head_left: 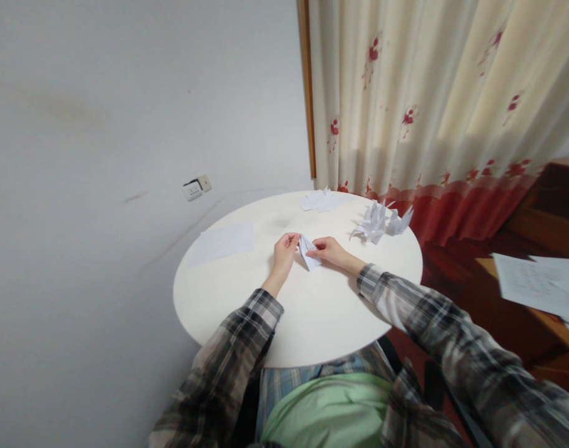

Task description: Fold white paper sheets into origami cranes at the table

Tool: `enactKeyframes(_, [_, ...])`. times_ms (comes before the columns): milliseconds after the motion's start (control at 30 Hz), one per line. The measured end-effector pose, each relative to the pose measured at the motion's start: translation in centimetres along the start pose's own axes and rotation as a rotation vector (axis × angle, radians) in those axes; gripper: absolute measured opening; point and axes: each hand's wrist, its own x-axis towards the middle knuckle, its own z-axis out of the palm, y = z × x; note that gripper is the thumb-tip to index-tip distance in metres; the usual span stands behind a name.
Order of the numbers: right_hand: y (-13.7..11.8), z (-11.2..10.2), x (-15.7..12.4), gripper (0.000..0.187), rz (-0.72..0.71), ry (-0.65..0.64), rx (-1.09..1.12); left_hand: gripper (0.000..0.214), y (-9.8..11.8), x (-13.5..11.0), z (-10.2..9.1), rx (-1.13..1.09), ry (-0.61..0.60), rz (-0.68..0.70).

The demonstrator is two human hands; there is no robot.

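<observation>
A small piece of folded white paper (308,254) is held just above the round white table (312,311), near its middle. My left hand (285,249) pinches the paper's left upper edge with closed fingers. My right hand (328,249) grips its right side, fingers pressed together on the fold. Both arms wear plaid sleeves and reach in from the near edge of the table.
A flat white sheet (223,241) lies at the table's left. Several folded paper figures (380,223) stand at the far right, and more paper pieces (321,200) at the far edge. A curtain (428,112) hangs behind. Loose sheets (540,283) rest on a wooden surface at right.
</observation>
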Motion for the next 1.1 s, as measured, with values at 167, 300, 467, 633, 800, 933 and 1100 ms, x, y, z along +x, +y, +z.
enactKeyframes(167, [-0.3, -0.1, 0.1, 0.027, 0.004, 0.135, 0.012, 0.041, -0.3, -0.2, 0.3, -0.149, -0.147, -0.126])
enactKeyframes(300, [-0.2, -0.1, 0.2, 0.026, 0.007, 0.238, 0.025, 0.047, -0.7, -0.4, 0.5, -0.163, -0.315, -0.197])
enactKeyframes(467, [-0.2, 0.0, 0.3, 0.025, 0.004, 0.23, 0.057, 0.039, -1.0, -0.5, 0.6, -0.1, -0.31, -0.182])
enactKeyframes(633, [0.0, -0.1, 0.4, 0.026, 0.003, 0.187, 0.16, 0.027, -1.2, -0.2, 0.2, -0.075, -0.252, -0.174])
enactKeyframes(800, [0.3, -0.1, 0.5, 0.025, 0.014, 0.092, 0.203, 0.016, -1.4, 0.1, -0.1, -0.002, -0.064, -0.128])
enactKeyframes(933, [0.3, 0.0, 0.4, 0.018, 0.031, 0.099, 0.185, 0.012, -1.4, 0.1, 0.1, -0.015, -0.112, -0.145])
enactKeyframes(1100, [0.1, 0.2, 0.4, 0.012, 0.038, 0.112, 0.209, 0.019, -1.6, -0.1, 0.4, -0.033, -0.223, -0.17])
